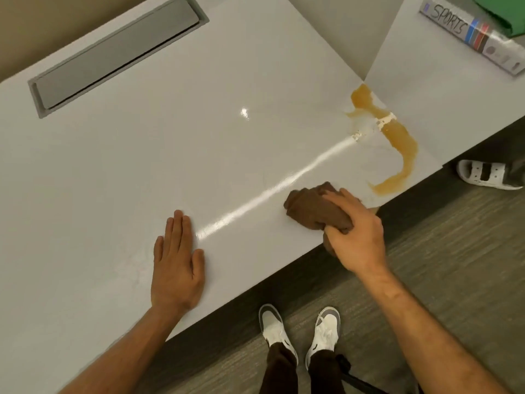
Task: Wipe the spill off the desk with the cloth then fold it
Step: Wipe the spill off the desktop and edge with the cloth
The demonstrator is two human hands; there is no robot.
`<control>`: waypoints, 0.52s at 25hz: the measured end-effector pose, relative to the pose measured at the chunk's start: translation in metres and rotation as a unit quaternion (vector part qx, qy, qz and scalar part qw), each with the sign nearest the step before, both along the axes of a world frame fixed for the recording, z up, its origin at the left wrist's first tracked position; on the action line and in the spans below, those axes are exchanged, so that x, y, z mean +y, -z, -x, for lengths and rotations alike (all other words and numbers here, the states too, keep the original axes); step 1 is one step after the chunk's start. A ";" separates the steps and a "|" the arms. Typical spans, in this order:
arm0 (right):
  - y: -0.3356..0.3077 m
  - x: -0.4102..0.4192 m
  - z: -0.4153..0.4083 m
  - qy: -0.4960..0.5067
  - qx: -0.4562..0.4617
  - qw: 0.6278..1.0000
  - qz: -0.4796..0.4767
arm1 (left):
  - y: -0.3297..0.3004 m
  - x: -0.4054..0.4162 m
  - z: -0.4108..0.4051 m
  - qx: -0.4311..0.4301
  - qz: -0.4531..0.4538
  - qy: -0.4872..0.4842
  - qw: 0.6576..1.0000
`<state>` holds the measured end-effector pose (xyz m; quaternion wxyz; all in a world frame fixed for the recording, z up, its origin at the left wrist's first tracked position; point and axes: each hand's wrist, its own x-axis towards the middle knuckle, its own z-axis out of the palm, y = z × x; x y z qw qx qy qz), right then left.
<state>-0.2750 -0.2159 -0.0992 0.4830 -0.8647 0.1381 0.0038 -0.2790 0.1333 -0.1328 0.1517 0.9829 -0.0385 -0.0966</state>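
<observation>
The wiping step is in hand, and the mess is not cleaned up yet. The left hand [177,268] lies flat on the tabletop [142,166] near the front edge, its fingers [177,226] straight and close together, holding nothing. It looks like it is there to steady the person.

The right hand [355,231] is a bit further along the same front edge. Its fingers are curled tight round a bunched-up brown cloth [309,207]. Part of the cloth rests on the tabletop and part hangs over the edge under the hand.

Just past the cloth, by the front right corner, is the orange spill [399,137]. It runs in a long curved streak along the seam where a second tabletop joins. The cloth is near the closest end of it but not touching.

Next, I think the cloth must slide right and away, over the whole streak, pressing down. Folding comes after.

Nothing blocks the way. Liquid may sit in the seam. Far off are a gray cable hatch [119,52] and a binder marked SPORTS [471,32].
</observation>
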 end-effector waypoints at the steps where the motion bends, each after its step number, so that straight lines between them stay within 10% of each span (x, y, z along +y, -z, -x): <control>1: -0.003 -0.003 -0.002 0.014 -0.003 1.000 -0.012 | -0.001 -0.001 0.000 0.003 -0.002 -0.004 1.000; 7: -0.026 -0.017 0.021 0.085 -0.039 0.968 -0.233 | -0.012 -0.006 -0.012 -0.003 -0.074 0.149 0.986; 13: -0.045 -0.060 0.017 0.204 -0.118 0.957 -0.171 | -0.021 -0.088 -0.060 -0.033 0.013 0.197 0.980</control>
